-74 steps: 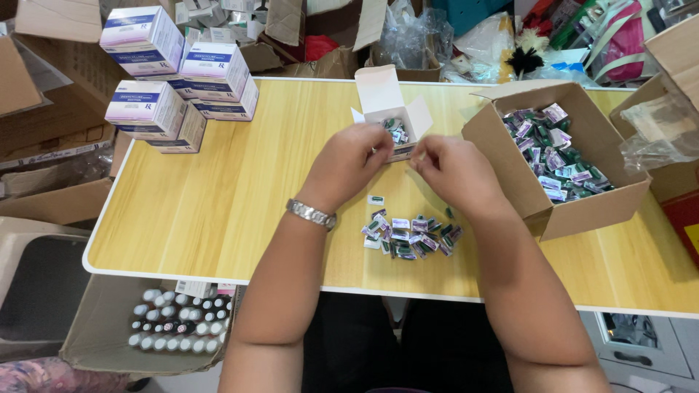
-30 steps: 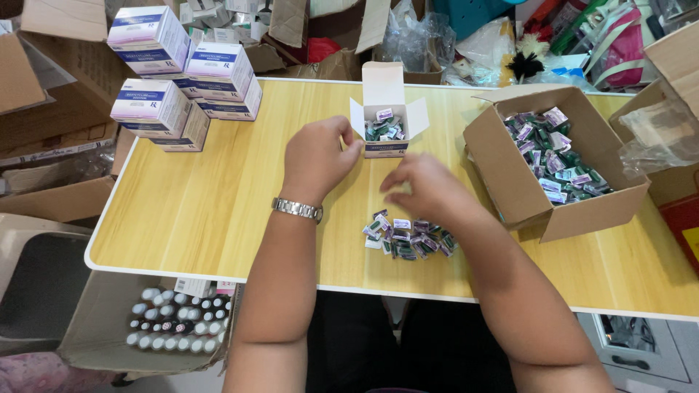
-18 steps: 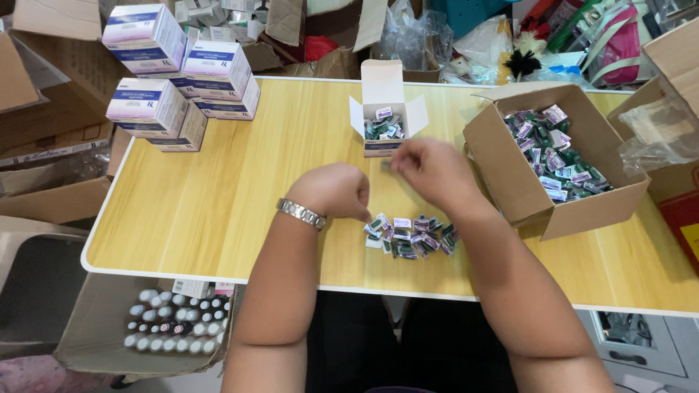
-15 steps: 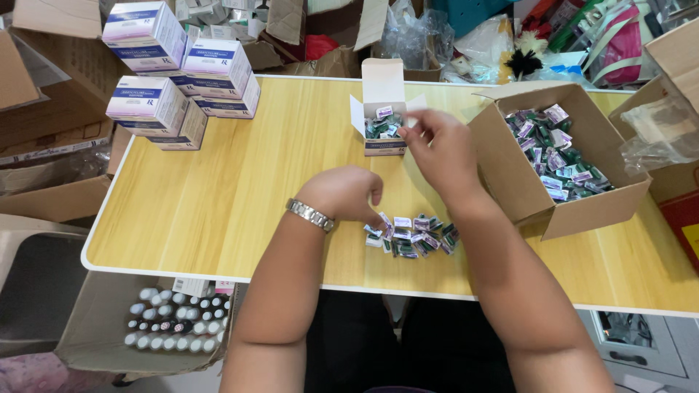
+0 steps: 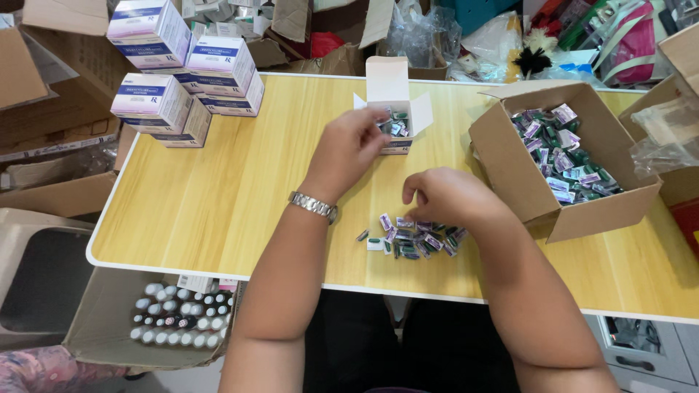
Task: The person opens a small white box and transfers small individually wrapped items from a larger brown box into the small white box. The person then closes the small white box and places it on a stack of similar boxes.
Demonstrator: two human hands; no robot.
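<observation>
Head view: left hand (image 5: 349, 149) at the small open white carton (image 5: 391, 109) near the table's (image 5: 218, 196) far edge, fingertips pinched at its opening; held item not discernible. Right hand (image 5: 448, 195) curled over the loose vial pile (image 5: 415, 239) near the front edge, grip unclear.

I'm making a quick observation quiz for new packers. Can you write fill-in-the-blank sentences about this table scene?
1. The left hand reaches to the small open ____ box.
2. The right hand hovers over the loose pile of small packets on the ____ table.
3. A metal watch sits on the ____ wrist.

Missing words: white; wooden; left
</observation>
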